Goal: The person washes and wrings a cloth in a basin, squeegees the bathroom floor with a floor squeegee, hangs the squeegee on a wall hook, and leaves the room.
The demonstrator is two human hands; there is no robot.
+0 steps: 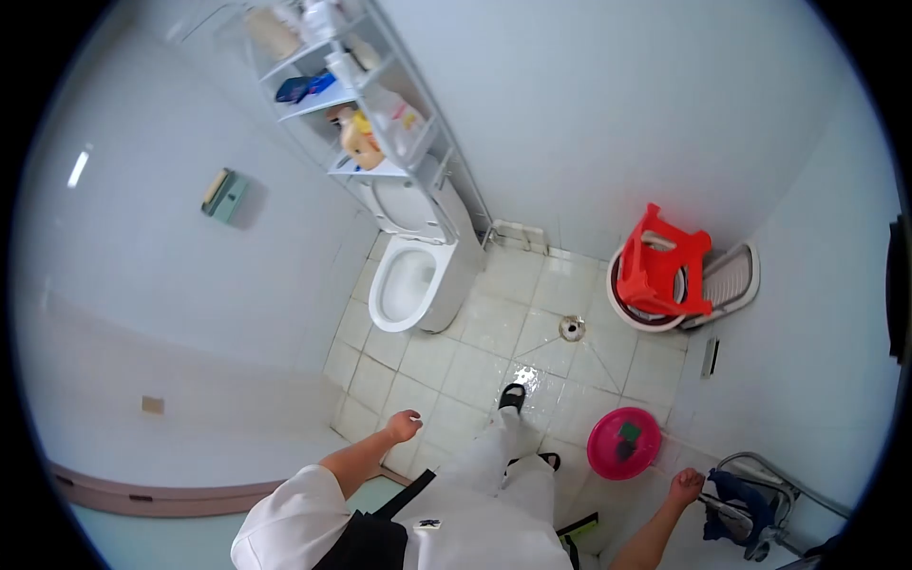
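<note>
My left hand [405,426] hangs in the air over the tiled floor, below the toilet [404,285] in view. It holds nothing, and its fingers curl loosely with a small gap at the thumb. On the right, my right hand [686,486] is closed beside a metal rack [760,465]. A dark blue cloth-like thing [736,499] hangs there. Something thin and pale runs from the fist towards it, too small to name. Near that hand a pink basin [608,456] stands on the floor, with a green piece [630,431] and a dark piece in it.
A shelf unit [380,76] with bottles and bags rises over the toilet. At the far wall, a red stool [660,266] sits on a stack of basins [655,321] beside a folded grey item. Wet tiles surround a floor drain [572,329]. A paper holder [224,197] is on the left wall.
</note>
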